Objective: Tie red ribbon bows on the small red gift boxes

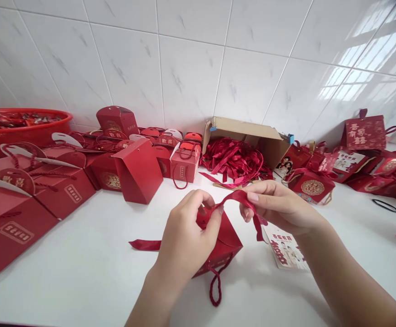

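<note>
A small red gift box [227, 238] stands on the white table in front of me, with a twisted red rope handle [215, 290] hanging on its near side. Over the top of the box, my left hand [192, 231] pinches a dark red satin ribbon [236, 195]; one ribbon end sticks out to the left beyond the hand. My right hand [276, 204] grips the same ribbon between thumb and fingers, a little to the right and above the box. A loop of ribbon arches between both hands. The left hand hides part of the box top.
An open cardboard box [245, 129] with a heap of red ribbons [233, 156] stands by the tiled wall. Several red gift boxes [64, 193] fill the left; more decorated boxes [312, 186] sit right. A printed card [286, 250], black ring [385, 205] and red basin [23, 136] lie around.
</note>
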